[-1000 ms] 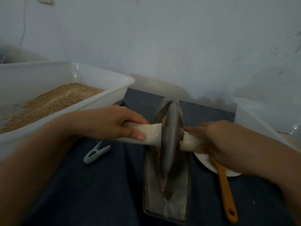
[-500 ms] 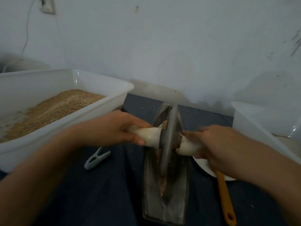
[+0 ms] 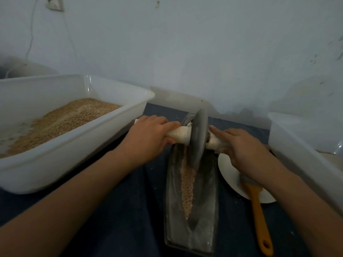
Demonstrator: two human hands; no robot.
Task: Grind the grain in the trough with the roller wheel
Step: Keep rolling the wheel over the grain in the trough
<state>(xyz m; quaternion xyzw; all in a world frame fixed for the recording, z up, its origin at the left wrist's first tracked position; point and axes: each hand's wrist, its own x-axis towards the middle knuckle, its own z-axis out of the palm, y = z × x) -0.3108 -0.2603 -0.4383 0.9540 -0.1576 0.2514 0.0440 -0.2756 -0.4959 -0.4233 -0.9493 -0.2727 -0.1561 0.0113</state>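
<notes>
At the trough's far end, I keep both hands, left and right, wrapped around the roller wheel's handles so it stands upright over the grain.

The wheel and trough look like dull, dusty metal; the tub is glossy white plastic; dark cloth covers the desk.

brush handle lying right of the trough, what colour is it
Orange: the brush handle runs from the white plate toward the camera, plainest in the head view.
</notes>
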